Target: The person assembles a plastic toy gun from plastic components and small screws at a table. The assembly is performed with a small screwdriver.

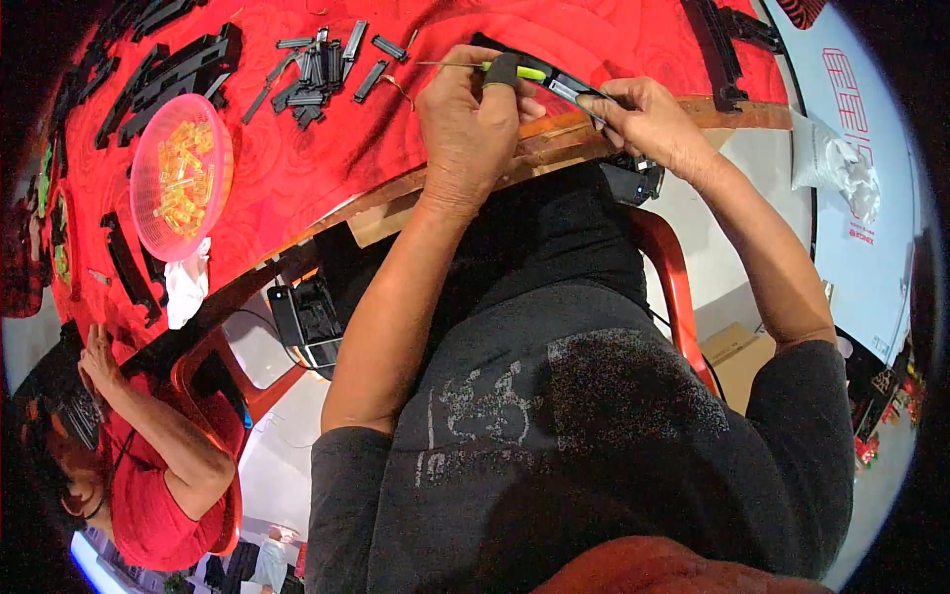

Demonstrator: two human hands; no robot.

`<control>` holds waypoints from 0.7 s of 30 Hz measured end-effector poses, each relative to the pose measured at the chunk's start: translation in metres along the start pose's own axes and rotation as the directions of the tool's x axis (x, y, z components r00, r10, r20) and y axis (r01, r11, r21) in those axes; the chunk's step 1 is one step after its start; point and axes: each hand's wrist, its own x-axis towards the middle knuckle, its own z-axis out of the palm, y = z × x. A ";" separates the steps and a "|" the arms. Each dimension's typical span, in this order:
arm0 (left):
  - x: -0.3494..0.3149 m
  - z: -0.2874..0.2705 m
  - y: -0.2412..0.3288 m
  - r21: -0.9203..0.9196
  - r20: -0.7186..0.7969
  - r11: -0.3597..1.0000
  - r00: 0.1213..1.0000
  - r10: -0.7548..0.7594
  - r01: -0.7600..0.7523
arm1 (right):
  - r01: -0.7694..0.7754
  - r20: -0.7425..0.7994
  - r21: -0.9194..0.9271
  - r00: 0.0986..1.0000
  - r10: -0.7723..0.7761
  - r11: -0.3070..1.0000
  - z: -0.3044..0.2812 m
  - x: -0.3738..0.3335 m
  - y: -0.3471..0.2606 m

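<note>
My left hand (465,129) is closed around a slim screwdriver-like tool (531,73) with a yellow-green handle. Its thin metal shaft points left past my fingers, and a dark cover sits on my thumb. At the table's front edge, my right hand (648,121) pinches the near right end of a long black plastic part (503,47). A grey-silver strip (566,88) lies along this part, close to the tool's handle. My fingers hide some of both. Left of my hands, small black-and-grey rectangular pieces (315,71) lie in a loose pile.
A pink basket (141,188) of yellow translucent pieces (188,163) stands on the red tablecloth (287,183). Long black parts (183,84) lie behind it, others (714,49) at far right. A co-worker's hand (97,361) is at lower left. An orange-red chair (673,272) stands below the edge.
</note>
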 end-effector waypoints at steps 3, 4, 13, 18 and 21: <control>0.003 -0.002 0.009 0.097 0.051 0.995 0.999 -0.017 0.012 | 0.011 -0.041 -0.006 0.999 -0.011 1.000 0.001 -0.003 -0.003; 0.003 -0.002 0.011 0.196 0.096 0.981 0.995 -0.025 0.006 | 0.006 -0.042 -0.012 0.999 -0.007 1.000 0.001 -0.003 -0.003; 0.008 -0.002 0.004 0.280 0.140 0.958 0.990 0.028 -0.067 | 0.036 -0.057 -0.009 0.998 -0.036 0.999 0.005 -0.005 -0.005; 0.008 -0.001 0.004 0.318 0.154 0.947 0.988 -0.002 -0.048 | 0.036 -0.053 -0.019 0.998 -0.037 0.999 0.003 -0.003 -0.002; 0.006 -0.001 0.004 0.262 0.136 0.965 0.991 -0.009 -0.027 | 0.010 -0.065 -0.033 0.998 -0.012 0.999 0.001 -0.003 -0.003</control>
